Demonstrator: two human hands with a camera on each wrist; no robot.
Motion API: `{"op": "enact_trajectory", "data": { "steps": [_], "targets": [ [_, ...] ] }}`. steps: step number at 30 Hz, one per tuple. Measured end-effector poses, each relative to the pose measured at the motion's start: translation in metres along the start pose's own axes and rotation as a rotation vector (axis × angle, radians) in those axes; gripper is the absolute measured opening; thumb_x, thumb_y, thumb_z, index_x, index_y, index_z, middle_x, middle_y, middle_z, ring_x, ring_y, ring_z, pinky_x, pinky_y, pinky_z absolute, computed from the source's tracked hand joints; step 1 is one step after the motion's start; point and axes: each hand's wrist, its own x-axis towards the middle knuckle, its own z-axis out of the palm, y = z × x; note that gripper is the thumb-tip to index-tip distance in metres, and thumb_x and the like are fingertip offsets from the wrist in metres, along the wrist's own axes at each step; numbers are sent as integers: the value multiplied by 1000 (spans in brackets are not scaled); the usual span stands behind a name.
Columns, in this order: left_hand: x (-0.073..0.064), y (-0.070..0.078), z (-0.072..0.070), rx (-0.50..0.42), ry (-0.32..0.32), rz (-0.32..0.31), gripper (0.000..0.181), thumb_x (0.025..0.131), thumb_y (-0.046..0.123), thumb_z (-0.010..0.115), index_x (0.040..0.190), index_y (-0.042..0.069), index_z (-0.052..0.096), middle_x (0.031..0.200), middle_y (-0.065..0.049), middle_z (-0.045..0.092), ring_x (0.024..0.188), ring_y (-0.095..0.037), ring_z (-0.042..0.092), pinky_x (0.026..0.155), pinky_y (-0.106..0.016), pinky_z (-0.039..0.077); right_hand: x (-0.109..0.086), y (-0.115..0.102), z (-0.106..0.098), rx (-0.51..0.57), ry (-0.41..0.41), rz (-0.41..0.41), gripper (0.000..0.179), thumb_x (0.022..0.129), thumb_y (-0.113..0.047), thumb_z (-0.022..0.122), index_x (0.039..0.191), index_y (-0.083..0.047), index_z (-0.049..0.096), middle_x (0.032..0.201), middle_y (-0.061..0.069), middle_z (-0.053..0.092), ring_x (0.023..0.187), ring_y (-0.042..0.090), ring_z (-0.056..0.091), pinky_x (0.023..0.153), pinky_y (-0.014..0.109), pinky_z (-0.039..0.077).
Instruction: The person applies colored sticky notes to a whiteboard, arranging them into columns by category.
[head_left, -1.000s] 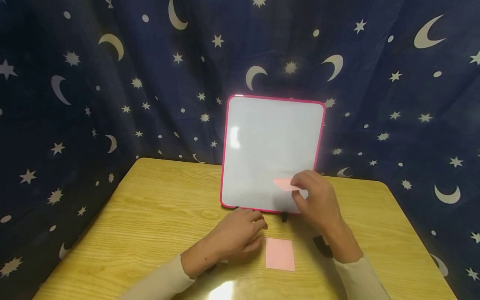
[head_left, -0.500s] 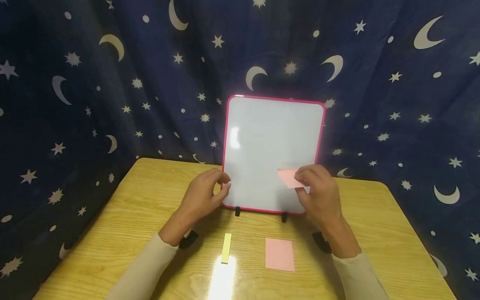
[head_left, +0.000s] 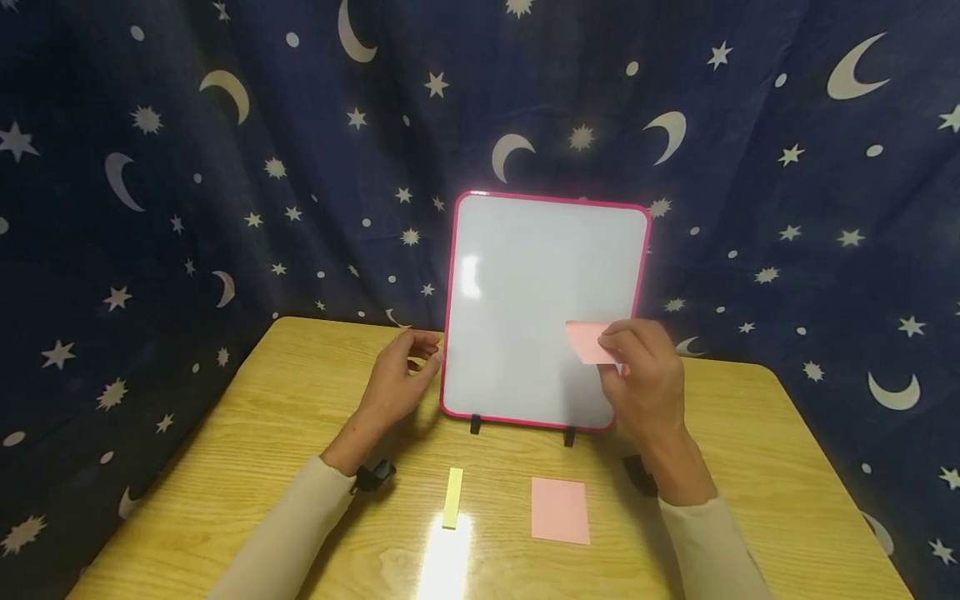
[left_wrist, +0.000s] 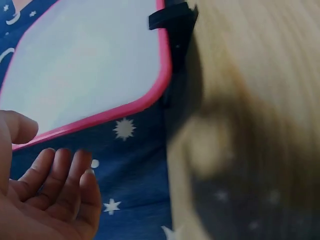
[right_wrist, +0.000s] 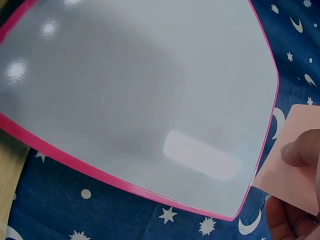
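Note:
A pink sticky note (head_left: 587, 343) is pinched between the thumb and fingers of my right hand (head_left: 647, 379), in front of the lower right of a whiteboard (head_left: 536, 275). In the right wrist view the note (right_wrist: 287, 175) shows flat, with the thumb across its face. My left hand (head_left: 393, 375) is at the whiteboard's lower left edge, its fingers loosely bent and holding nothing. The left wrist view shows its thumb (left_wrist: 22, 127) beside the pink frame (left_wrist: 105, 116) and the fingers spread apart from it.
A pink sticky note pad (head_left: 560, 510) and a narrow yellow sticky strip (head_left: 452, 498) lie on the wooden table (head_left: 300, 392) before the whiteboard. Black feet (head_left: 476, 424) prop the board up. Behind hangs a dark blue curtain (head_left: 315, 167) with moons and stars.
My left hand has moved from above the yellow strip, away and leftward to the whiteboard's left edge, uncovering the strip. My right hand has risen slightly rightward with the pink note.

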Motion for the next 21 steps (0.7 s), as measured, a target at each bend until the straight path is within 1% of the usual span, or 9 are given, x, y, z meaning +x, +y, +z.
{"op": "enact_trajectory", "data": {
  "steps": [2, 5, 8, 11, 13, 18, 21],
  "targets": [
    [-1, -5, 2, -51, -14, -31, 26, 102, 17, 69, 124, 5, 67, 111, -8, 72, 103, -24, 69, 85, -40, 57, 2, 0, 1, -28, 14, -2, 19, 75, 16, 70, 90, 4, 72, 96, 19, 71, 91, 41, 65, 87, 44, 51],
    [-1, -11, 3, -114, -35, -66, 23, 103, 16, 68, 123, 7, 69, 110, -8, 73, 103, -24, 70, 87, -37, 57, 6, 1, 3, -62, 41, -9, 18, 76, 15, 72, 90, 3, 71, 96, 19, 71, 91, 42, 66, 88, 47, 53],
    [-1, -14, 5, -150, -56, -75, 22, 102, 14, 69, 123, 6, 69, 111, -9, 73, 104, -25, 70, 89, -38, 57, 11, 1, 6, -75, 75, -12, 16, 77, 14, 71, 89, 4, 71, 95, 20, 72, 90, 42, 65, 86, 49, 53],
    [-1, -17, 7, -155, -72, -71, 22, 101, 12, 70, 123, 7, 69, 110, -9, 73, 102, -26, 71, 90, -38, 56, 14, 1, 8, -81, 95, -2, 14, 79, 14, 70, 89, 4, 72, 95, 20, 72, 89, 42, 65, 84, 49, 52],
    [-1, -18, 8, -154, -79, -65, 22, 101, 11, 70, 122, 7, 70, 109, -8, 73, 101, -25, 71, 89, -38, 56, 16, 0, 9, -87, 88, 8, 14, 80, 13, 70, 90, 4, 72, 96, 19, 71, 90, 41, 65, 84, 48, 51],
    [-2, -19, 9, -149, -93, -55, 20, 100, 9, 70, 120, 6, 70, 108, -8, 73, 97, -22, 70, 89, -38, 56, 17, -3, 12, -97, 74, 15, 13, 84, 13, 69, 93, 5, 74, 98, 20, 71, 92, 41, 64, 86, 47, 52],
    [-1, -18, 10, -136, -105, -64, 19, 100, 9, 70, 119, 7, 70, 108, -7, 72, 96, -21, 69, 88, -37, 56, 16, -3, 13, -92, 90, 17, 14, 84, 12, 69, 95, 5, 76, 98, 20, 72, 93, 42, 65, 88, 47, 52]
  ]
}}
